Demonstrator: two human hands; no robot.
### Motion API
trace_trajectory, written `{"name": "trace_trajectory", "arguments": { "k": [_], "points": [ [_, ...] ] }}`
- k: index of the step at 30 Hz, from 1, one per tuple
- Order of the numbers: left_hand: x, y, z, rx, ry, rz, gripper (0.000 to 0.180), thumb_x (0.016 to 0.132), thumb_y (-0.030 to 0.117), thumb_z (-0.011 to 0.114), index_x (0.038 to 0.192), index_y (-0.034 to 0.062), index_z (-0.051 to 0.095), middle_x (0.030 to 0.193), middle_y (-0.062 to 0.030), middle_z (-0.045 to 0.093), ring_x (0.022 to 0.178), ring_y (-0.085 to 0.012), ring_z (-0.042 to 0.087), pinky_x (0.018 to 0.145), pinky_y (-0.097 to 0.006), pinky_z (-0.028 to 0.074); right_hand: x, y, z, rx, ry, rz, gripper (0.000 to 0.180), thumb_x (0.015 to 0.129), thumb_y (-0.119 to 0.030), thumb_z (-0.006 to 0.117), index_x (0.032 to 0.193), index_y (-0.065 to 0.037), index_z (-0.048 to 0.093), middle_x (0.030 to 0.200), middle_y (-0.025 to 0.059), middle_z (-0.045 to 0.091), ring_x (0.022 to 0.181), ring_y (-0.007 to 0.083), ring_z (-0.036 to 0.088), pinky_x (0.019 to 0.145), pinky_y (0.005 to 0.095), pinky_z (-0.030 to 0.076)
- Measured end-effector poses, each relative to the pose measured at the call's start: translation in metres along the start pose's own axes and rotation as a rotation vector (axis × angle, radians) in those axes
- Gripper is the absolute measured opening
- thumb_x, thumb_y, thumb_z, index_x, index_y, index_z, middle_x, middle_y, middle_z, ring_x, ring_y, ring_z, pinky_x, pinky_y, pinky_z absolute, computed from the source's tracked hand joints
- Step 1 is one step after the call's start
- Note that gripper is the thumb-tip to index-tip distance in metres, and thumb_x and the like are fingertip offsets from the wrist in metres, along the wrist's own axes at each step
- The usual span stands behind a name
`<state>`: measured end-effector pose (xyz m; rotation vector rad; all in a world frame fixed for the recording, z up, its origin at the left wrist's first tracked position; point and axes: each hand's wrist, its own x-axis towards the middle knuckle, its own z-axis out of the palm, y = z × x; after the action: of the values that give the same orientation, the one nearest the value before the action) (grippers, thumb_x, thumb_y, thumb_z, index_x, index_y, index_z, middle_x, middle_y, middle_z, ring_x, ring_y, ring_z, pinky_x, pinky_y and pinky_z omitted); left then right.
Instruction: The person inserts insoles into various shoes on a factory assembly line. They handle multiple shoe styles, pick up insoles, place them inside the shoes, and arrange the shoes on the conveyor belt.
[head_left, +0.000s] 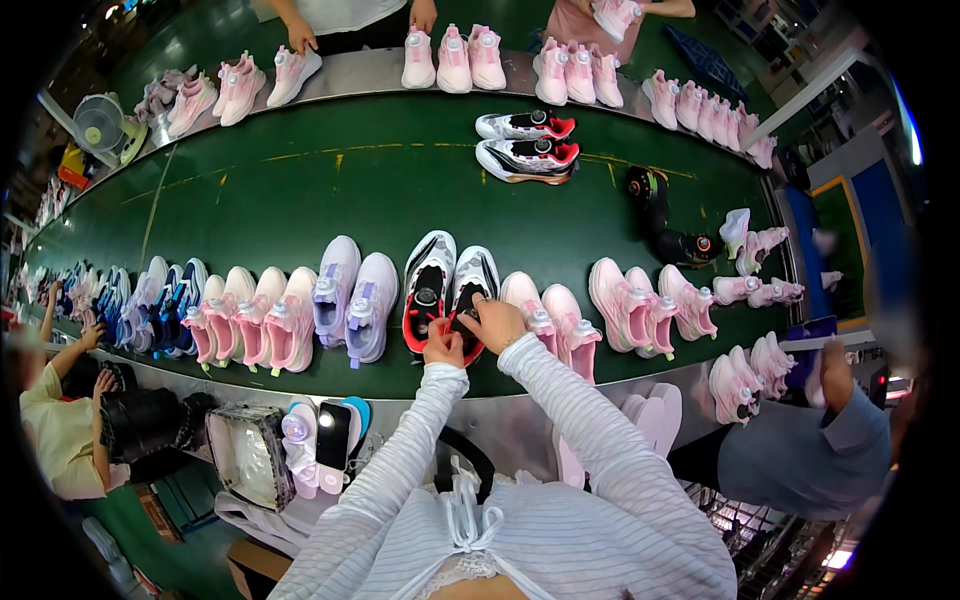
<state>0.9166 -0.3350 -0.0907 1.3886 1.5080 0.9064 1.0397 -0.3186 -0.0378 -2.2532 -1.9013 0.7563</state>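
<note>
A pair of white, grey and black sneakers with red lining stands on the green belt in front of me, toes pointing away: the left sneaker (431, 262) and the right sneaker (476, 264). My left hand (445, 346) is closed in a pinch at the opening of the right sneaker, beside the heel of the left one. What its fingers pinch is too small to make out. My right hand (496, 324) grips the right sneaker around its tongue and collar, thumb and fingers close to my left hand. The fingers cover part of the sneaker's opening.
Lavender sneakers (370, 300) and pink sneakers (292, 315) line the near belt edge. Farther off lie a similar white-and-red pair (528, 160) and black shoes (690, 246). A phone (333, 432) and a plastic-lined bin (247, 458) are at my left. Co-workers stand around the belt.
</note>
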Motion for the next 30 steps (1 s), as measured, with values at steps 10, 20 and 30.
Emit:
{"name": "trace_trajectory", "arguments": {
  "k": [10,20,30],
  "points": [
    [-0.012,-0.013,0.012,-0.235,-0.023,-0.188,0.052,0.071,0.006,0.058,0.118,0.0046,0.035,0.069,-0.0109,0.061,0.059,-0.0139,0.057,0.057,-0.025,0.047,-0.006,0.001,-0.008,0.000,0.042,-0.106,0.028,0.076,-0.029,0.052,0.086,-0.003,0.048,0.067,0.0175,0.057,0.066,0.0340,0.057,0.059,0.0405,0.045],
    [0.001,0.017,-0.004,0.222,-0.106,-0.012,0.049,0.062,0.020,0.069,0.103,0.0075,0.046,0.064,-0.0073,0.059,0.058,-0.0228,0.058,0.056,-0.034,0.045,0.009,-0.002,-0.008,-0.006,-0.005,-0.038,0.029,0.076,-0.028,0.053,0.086,-0.002,0.046,0.071,0.0194,0.057,0.069,0.0330,0.057,0.061,0.0384,0.044],
    [-0.006,0.019,0.001,0.331,-0.057,0.053,0.041,0.065,0.014,0.065,0.098,0.0085,0.042,0.068,-0.0119,0.058,0.065,-0.0282,0.058,0.059,-0.037,0.045,0.001,-0.007,0.000,-0.057,0.034,-0.115,0.033,0.078,-0.033,0.048,0.083,-0.001,0.046,0.063,0.0173,0.057,0.062,0.0329,0.057,0.053,0.0397,0.045]
  ]
}}
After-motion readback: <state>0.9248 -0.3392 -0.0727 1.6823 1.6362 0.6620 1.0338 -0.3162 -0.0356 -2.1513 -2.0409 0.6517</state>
